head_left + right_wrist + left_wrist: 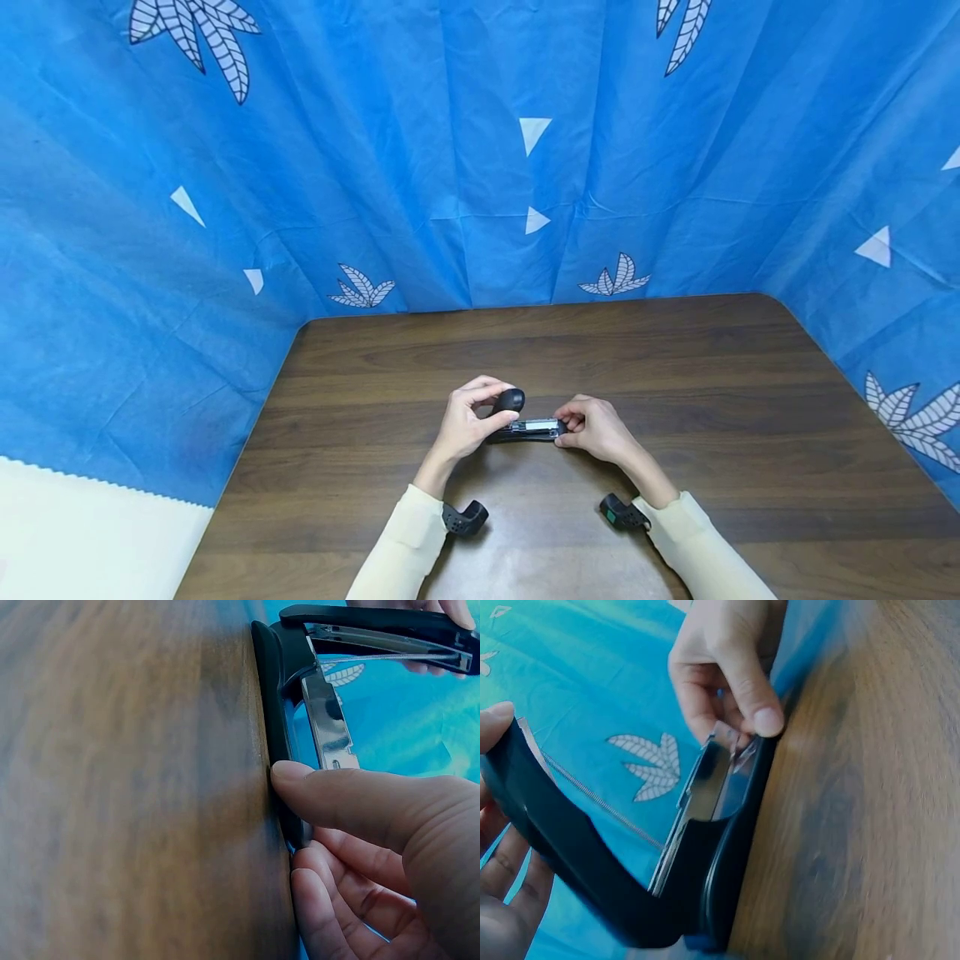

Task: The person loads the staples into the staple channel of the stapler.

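Observation:
A black stapler [517, 436] stands on the table with its top arm [570, 847] swung up away from the base [271, 690]. My left hand [467, 423] pinches the free end of that raised arm between thumb and fingers. At the other end, my right hand [596, 429] grips the front of the base, with the thumb on its near side. Between the two hands the metal staple channel [326, 720] lies exposed. A thin spring [604, 796] stretches from the raised arm to the channel.
The brown wooden table [675, 358] carries the stapler. Blue curtains [487, 150] with leaf and triangle prints hang behind it and along both sides. A dark band [467, 518] with a camera sits at the left wrist, and a similar one [622, 512] at the right.

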The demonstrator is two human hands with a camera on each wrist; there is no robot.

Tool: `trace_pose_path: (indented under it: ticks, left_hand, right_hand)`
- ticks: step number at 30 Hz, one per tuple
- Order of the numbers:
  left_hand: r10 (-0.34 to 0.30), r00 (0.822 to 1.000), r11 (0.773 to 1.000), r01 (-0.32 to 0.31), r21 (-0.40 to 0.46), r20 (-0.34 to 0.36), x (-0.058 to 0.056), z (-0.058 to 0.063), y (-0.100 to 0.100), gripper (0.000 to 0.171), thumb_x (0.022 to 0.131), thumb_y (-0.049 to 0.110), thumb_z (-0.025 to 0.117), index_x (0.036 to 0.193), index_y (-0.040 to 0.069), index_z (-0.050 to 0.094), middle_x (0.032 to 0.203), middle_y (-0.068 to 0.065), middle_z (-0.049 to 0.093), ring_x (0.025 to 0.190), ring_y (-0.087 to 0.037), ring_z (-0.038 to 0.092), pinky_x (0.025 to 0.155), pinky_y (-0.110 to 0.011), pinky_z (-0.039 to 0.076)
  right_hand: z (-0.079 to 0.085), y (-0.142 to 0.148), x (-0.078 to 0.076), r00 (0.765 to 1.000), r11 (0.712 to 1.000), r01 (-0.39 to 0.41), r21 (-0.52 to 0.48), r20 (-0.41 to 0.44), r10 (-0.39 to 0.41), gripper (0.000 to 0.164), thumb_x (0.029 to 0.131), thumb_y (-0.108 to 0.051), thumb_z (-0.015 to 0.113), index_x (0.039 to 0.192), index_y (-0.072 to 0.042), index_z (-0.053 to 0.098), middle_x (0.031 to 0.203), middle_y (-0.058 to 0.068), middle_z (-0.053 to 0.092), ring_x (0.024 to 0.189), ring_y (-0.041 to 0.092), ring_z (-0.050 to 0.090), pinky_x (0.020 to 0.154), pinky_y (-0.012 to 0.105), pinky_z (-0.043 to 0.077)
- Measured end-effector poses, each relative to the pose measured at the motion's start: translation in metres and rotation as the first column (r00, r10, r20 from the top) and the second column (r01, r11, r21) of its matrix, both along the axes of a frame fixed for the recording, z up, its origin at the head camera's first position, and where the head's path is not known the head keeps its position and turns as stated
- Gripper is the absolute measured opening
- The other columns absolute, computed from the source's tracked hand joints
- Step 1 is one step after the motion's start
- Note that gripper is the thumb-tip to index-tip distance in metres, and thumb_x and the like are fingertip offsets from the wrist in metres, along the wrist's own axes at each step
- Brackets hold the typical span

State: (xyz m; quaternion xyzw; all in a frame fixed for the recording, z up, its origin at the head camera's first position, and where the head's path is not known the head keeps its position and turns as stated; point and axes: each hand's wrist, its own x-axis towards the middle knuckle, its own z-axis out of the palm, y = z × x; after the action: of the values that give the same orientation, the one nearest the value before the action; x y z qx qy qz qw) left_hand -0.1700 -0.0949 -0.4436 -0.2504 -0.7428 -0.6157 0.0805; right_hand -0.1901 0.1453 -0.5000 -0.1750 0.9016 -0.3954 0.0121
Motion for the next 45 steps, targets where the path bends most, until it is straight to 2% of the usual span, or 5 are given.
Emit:
trace_pose_path:
  ticks: [7, 14, 25, 34, 45]
  left_hand:
    - [0.008, 0.999, 0.997, -0.01, -0.074, -0.036, -0.012, -0.026, 0.015, 0.03, 0.074, 0.002, 0.081, 0.103, 0.0, 0.074, 0.099, -0.016, 0.069, 0.091, -0.024, 0.063, 0.081, -0.037, 0.058]
    - [0.043, 0.995, 0.986, -0.057, -0.156, -0.092, -0.017, -0.039, 0.031, 0.029, 0.072, 0.015, 0.085, 0.1, 0.011, 0.077, 0.094, -0.003, 0.07, 0.092, -0.016, 0.059, 0.079, -0.023, 0.049]
    - [0.083, 0.988, 0.936, -0.123, -0.33, -0.132, -0.018, -0.046, 0.048, 0.031, 0.069, 0.017, 0.086, 0.098, 0.011, 0.078, 0.089, 0.0, 0.069, 0.09, -0.015, 0.054, 0.078, -0.024, 0.044]
    - [0.1, 0.987, 0.856, -0.151, -0.494, -0.128, -0.017, -0.048, 0.056, 0.029, 0.072, 0.022, 0.084, 0.099, 0.015, 0.077, 0.09, 0.004, 0.068, 0.089, -0.012, 0.053, 0.076, -0.02, 0.043]
    - [0.095, 0.988, 0.83, -0.145, -0.539, -0.119, -0.021, -0.049, 0.057, 0.03, 0.073, 0.025, 0.083, 0.101, 0.016, 0.077, 0.091, 0.005, 0.068, 0.089, -0.012, 0.054, 0.076, -0.02, 0.043]
  right_hand:
    - [-0.001, 0.0, 0.0, 1.0, 1.0, -0.013, -0.002, -0.02, 0.013, 0.031, 0.064, -0.008, 0.09, 0.09, -0.006, 0.074, 0.079, -0.001, 0.062, 0.07, 0.009, 0.057, 0.061, 0.017, 0.049]
    - [-0.002, 0.002, 0.0, 0.999, 1.0, -0.03, 0.006, -0.043, 0.03, 0.03, 0.064, -0.009, 0.09, 0.089, -0.007, 0.073, 0.078, -0.001, 0.062, 0.069, 0.008, 0.057, 0.061, 0.018, 0.049]
    - [-0.003, 0.003, 0.0, 0.997, 0.999, -0.04, 0.007, -0.068, 0.04, 0.027, 0.063, -0.008, 0.09, 0.083, -0.008, 0.072, 0.075, -0.002, 0.06, 0.067, 0.009, 0.057, 0.06, 0.017, 0.048]
    - [-0.003, 0.005, 0.0, 0.997, 0.999, -0.042, 0.024, -0.071, 0.044, 0.027, 0.064, -0.009, 0.089, 0.085, -0.008, 0.073, 0.075, -0.005, 0.059, 0.067, 0.006, 0.057, 0.061, 0.018, 0.05]
    - [-0.004, 0.007, -0.002, 0.996, 0.998, -0.048, 0.027, -0.075, 0.05, 0.026, 0.065, -0.009, 0.089, 0.086, -0.009, 0.074, 0.075, -0.003, 0.059, 0.067, 0.006, 0.056, 0.061, 0.017, 0.048]
